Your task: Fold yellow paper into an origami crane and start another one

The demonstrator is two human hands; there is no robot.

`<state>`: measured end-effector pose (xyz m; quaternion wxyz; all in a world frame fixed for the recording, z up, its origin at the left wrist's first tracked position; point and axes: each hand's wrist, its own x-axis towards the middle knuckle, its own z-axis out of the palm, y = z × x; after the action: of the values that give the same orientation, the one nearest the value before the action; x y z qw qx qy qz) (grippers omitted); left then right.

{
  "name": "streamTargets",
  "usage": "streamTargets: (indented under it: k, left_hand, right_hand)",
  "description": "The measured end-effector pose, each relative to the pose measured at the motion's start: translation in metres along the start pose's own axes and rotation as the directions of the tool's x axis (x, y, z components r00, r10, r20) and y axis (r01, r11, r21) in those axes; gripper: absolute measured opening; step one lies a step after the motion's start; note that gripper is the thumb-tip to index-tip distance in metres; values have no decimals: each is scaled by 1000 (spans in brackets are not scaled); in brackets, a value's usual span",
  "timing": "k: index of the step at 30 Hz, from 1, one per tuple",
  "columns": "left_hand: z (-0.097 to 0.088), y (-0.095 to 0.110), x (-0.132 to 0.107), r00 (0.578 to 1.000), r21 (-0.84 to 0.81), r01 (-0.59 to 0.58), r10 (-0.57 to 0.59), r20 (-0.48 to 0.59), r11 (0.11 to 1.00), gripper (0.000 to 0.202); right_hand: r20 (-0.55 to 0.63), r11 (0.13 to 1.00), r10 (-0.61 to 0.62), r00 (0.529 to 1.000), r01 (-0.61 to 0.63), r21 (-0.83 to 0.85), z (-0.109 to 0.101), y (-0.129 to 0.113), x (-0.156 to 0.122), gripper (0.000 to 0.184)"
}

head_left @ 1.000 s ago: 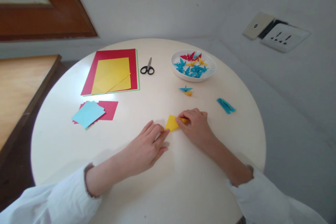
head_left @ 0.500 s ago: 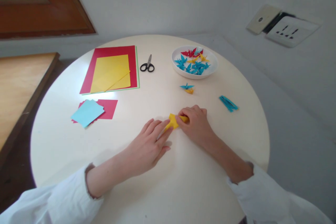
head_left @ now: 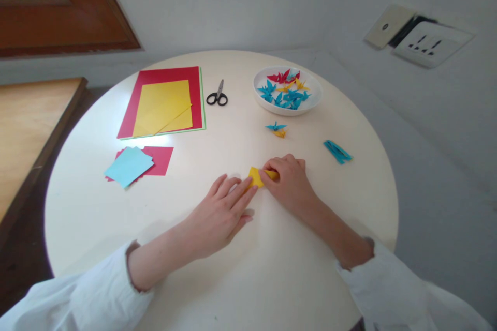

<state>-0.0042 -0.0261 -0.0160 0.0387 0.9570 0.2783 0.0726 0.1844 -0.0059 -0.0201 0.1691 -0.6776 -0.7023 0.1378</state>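
Note:
A small piece of folded yellow paper (head_left: pixel 254 178) lies on the round white table (head_left: pixel 248 284) between my hands. My right hand (head_left: pixel 290 182) pinches its right side between thumb and fingers. My left hand (head_left: pixel 222 213) is stretched out with the fingers apart, its fingertips resting on the paper's left edge. Beyond my hands sit a small blue paper crane (head_left: pixel 276 126) and a small folded yellow piece (head_left: pixel 279 134) beside it.
A white dish (head_left: pixel 287 110) holds several folded cranes. Scissors (head_left: pixel 218 96) lie next to stacked red and yellow sheets (head_left: pixel 163 106). Light blue squares (head_left: pixel 129 165) cover pink paper (head_left: pixel 162 160) at left; folded blue strips (head_left: pixel 337 152) lie at right.
My left fingertips have shifted slightly right over the yellow paper, covering its lower left part. My right hand keeps its pinch in nearly the same spot.

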Motion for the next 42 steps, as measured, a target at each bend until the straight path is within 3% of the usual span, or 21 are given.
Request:
streamTargets:
  k: [42]
  left_hand:
    - [3, 7, 10, 995, 22, 98, -98, 10, 995, 49]
  right_hand:
    - [-63, 998, -53, 997, 51, -21, 2, 1, -2, 19]
